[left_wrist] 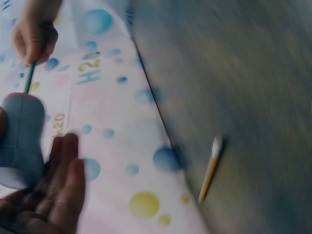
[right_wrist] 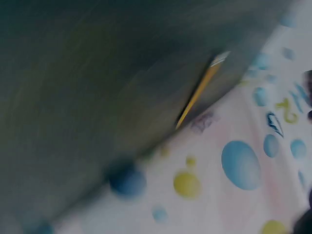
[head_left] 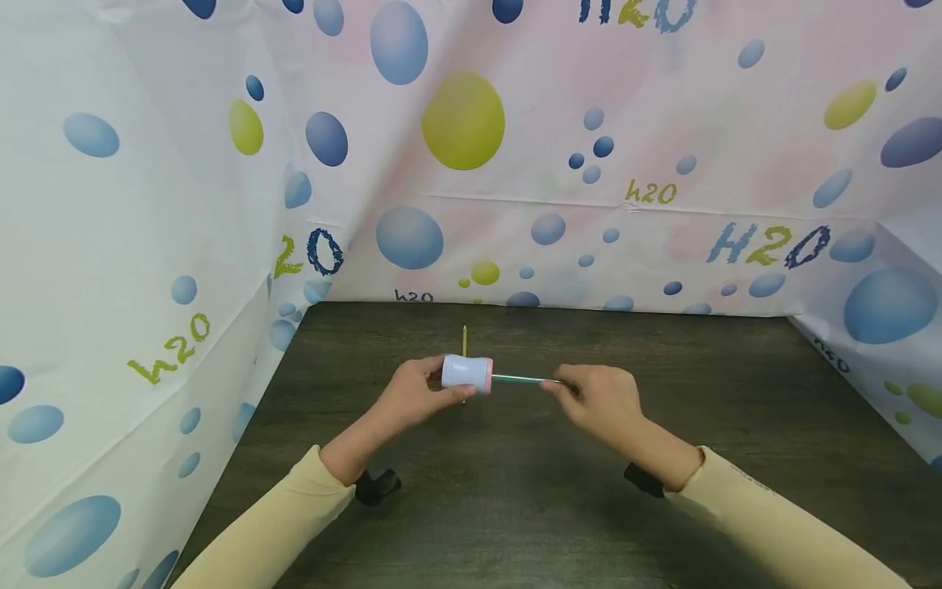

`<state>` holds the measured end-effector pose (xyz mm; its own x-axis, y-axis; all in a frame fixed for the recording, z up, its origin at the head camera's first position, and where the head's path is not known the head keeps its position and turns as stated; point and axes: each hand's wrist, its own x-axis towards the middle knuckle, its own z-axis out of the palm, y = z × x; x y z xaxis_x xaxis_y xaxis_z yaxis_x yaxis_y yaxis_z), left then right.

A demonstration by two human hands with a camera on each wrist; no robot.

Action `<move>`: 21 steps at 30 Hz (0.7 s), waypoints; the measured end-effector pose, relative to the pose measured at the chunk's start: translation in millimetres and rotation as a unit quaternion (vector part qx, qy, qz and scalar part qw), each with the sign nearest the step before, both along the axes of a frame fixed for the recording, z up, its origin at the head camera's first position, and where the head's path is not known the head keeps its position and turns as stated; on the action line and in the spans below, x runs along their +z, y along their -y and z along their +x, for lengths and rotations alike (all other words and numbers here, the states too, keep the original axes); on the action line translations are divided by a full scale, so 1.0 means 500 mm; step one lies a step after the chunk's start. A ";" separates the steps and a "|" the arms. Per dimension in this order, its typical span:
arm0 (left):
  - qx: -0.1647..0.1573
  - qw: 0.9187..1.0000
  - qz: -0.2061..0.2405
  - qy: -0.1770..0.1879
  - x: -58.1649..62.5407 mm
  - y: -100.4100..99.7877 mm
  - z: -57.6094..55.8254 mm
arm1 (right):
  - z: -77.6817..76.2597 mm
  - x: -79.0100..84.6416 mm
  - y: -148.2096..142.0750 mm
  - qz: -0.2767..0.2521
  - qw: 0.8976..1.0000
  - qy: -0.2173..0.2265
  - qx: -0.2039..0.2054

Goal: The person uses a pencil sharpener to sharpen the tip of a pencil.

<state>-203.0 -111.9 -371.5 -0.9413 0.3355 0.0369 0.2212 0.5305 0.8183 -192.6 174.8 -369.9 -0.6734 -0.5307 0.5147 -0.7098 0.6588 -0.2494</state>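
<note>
My left hand (head_left: 419, 391) grips a pale blue, narrow-waisted container (head_left: 465, 374) with a pink end, holding it on its side above the table. From that pink end a thin green stick (head_left: 518, 379) runs to the right, its inner end hidden. My right hand (head_left: 607, 399) pinches the stick's outer end. In the left wrist view, several fingers (left_wrist: 68, 183) of the left hand extend beside the container (left_wrist: 22, 131). The right wrist view shows only dark slivers at its right edge, too little to identify.
A paintbrush (left_wrist: 209, 170) with a yellow handle lies on the dark wooden table (head_left: 478, 507), behind the container in the head view. A white sheet (head_left: 552, 172) printed with blue and green dots rises along the back and sides. Both wrists carry black straps (head_left: 377, 487).
</note>
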 end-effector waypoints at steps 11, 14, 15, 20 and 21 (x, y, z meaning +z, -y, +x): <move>0.036 0.999 0.013 0.005 -0.013 -0.002 -0.002 | -0.013 0.017 -0.014 0.005 0.972 0.231 0.027; 0.043 0.990 0.086 0.107 -0.013 -0.001 -0.011 | -0.012 0.004 -0.005 0.077 0.989 -0.123 -0.032; 0.036 0.986 0.101 0.129 -0.012 -0.001 -0.013 | -0.015 -0.002 -0.002 0.081 0.972 -0.215 -0.045; 0.005 0.983 0.111 0.145 -0.006 -0.005 -0.011 | -0.029 -0.025 0.007 0.041 0.926 -0.372 -0.045; 0.002 0.987 0.102 0.127 -0.007 -0.008 -0.009 | -0.030 -0.028 0.007 0.035 0.927 -0.370 -0.047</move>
<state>-207.5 -108.1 -375.0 -0.9300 0.3422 -0.1342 -0.0064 0.3499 0.9368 -207.6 171.1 -383.9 -0.1942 -0.5370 0.8209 -0.6083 0.7225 0.3287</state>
